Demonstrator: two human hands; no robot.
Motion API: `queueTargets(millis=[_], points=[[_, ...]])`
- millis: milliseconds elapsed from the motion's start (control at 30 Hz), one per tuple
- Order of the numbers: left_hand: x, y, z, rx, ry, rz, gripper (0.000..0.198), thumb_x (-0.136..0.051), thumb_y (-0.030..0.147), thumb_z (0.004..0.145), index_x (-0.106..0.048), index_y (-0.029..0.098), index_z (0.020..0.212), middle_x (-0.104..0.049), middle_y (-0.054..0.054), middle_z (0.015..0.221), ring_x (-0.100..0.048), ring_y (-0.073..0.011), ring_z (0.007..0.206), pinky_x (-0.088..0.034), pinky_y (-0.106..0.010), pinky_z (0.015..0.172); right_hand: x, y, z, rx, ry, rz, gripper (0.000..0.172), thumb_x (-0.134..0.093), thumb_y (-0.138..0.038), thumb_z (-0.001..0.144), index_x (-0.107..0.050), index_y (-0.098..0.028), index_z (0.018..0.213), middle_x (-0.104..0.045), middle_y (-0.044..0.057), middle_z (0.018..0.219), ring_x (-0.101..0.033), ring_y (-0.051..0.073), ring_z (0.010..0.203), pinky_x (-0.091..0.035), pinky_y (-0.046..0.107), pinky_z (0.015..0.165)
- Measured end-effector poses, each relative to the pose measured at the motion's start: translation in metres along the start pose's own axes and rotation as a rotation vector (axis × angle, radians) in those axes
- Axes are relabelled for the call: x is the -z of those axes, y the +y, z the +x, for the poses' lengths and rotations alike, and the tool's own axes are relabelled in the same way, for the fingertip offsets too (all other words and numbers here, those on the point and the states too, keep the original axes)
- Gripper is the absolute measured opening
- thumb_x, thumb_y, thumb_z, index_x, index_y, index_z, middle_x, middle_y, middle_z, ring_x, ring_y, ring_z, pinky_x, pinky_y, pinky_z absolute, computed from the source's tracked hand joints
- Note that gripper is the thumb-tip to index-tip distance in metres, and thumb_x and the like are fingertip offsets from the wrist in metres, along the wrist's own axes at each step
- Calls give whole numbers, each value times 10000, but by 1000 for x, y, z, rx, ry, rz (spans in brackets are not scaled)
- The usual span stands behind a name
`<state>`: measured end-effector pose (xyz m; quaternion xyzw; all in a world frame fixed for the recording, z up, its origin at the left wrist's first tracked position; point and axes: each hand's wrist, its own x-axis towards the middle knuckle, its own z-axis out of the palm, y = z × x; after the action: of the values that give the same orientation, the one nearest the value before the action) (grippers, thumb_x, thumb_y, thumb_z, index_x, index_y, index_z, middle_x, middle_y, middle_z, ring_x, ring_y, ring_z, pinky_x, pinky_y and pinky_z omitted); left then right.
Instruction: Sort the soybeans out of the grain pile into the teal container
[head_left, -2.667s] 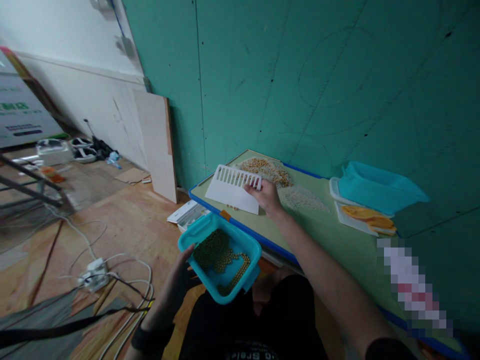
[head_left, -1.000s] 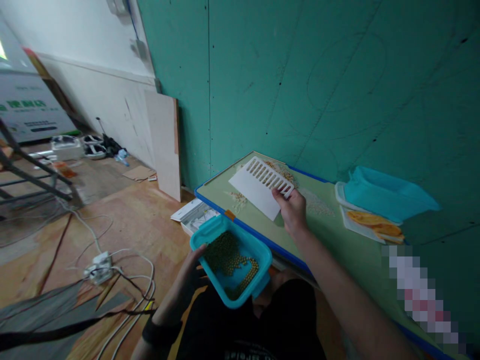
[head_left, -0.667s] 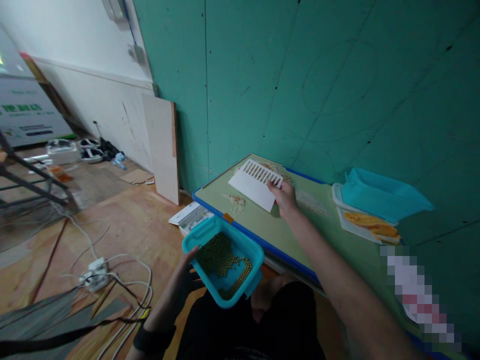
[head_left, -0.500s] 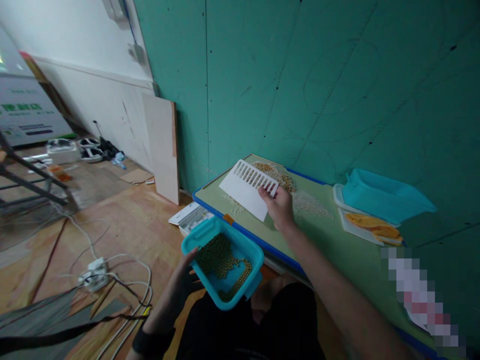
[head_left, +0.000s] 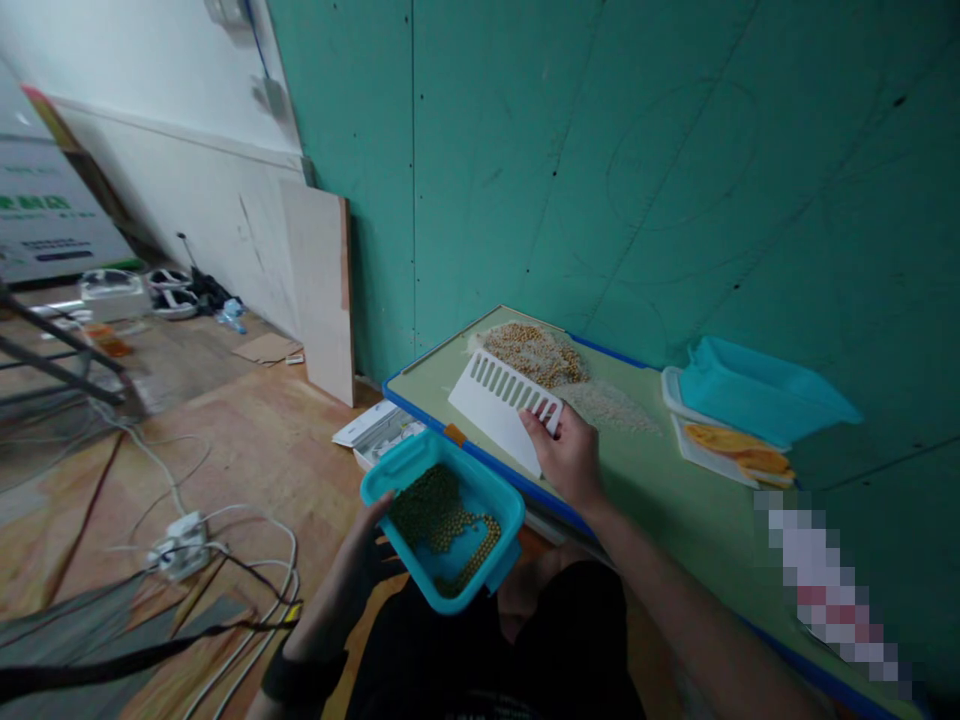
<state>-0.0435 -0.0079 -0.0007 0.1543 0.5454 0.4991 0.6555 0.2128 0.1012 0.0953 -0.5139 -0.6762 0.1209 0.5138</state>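
Note:
My left hand (head_left: 375, 545) grips the left side of a turquoise plastic bin (head_left: 504, 490), held above my lap just off the table's near edge. Inside the bin lie dark green beans (head_left: 429, 505) and yellow soybeans (head_left: 484, 550). In my right hand (head_left: 566, 450) is a white slotted plastic scraper (head_left: 495, 415), its slots facing away from me and its plain edge towards the bin. Just beyond the scraper, a heap of soybeans mixed with pale grains (head_left: 529, 350) lies on the green tabletop (head_left: 637, 490). A thin spread of white grains (head_left: 619, 405) lies to its right.
At the table's right stands another turquoise bin (head_left: 765, 390), beside an orange cloth (head_left: 739, 450) on a white tray. A green wall (head_left: 480, 150) rises behind the table. Cables and a white power strip (head_left: 180, 548) lie on the floor at left.
The scraper in my right hand has moved towards me and slightly right, uncovering more of the bean heap. My left hand and the bin stay nearly in place.

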Motion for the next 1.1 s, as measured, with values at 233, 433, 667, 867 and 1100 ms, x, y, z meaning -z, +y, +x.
queueTargets(millis=[233, 433, 667, 867, 1100], points=[[0, -6, 5, 13, -19, 8, 700, -685, 611, 932, -599, 186, 1481, -780, -161, 1315, -794, -347, 1068, -673, -404, 771, 40, 23, -4, -81, 16, -40, 383, -706, -589, 879, -667, -220, 785, -749, 57, 689, -686, 216, 587, -510, 300, 566], [2, -12, 11, 23, -24, -1, 706, -713, 606, 915, -600, 193, 1476, -762, -167, 1347, -802, -334, 1034, -664, -394, 759, 70, 21, -17, -115, 68, -48, 397, -732, -604, 873, -700, -213, 815, -767, 58, 707, -686, 214, 576, -522, 295, 539], [0, -11, 8, 6, -26, 9, 794, -750, 647, 860, -599, 199, 1499, -771, -164, 1344, -788, -356, 1092, -658, -374, 712, 60, -13, -45, -21, 2, -81, 357, -706, -569, 933, -694, -242, 791, -761, 39, 669, -693, 190, 549, -529, 263, 533], [-4, -8, 4, 27, -9, -17, 680, -714, 606, 913, -654, 173, 1433, -817, -160, 1195, -781, -356, 1129, -669, -373, 743, 50, -14, -46, 65, -25, -123, 320, -682, -517, 960, -680, -243, 795, -745, 19, 633, -699, 182, 529, -512, 254, 536], [-3, -8, 5, 44, -9, 2, 675, -682, 573, 953, -610, 147, 1472, -828, -158, 1117, -817, -335, 948, -665, -403, 738, 72, 9, -36, -31, 18, -160, 371, -695, -574, 931, -678, -231, 789, -746, 28, 646, -687, 191, 534, -509, 260, 517]])
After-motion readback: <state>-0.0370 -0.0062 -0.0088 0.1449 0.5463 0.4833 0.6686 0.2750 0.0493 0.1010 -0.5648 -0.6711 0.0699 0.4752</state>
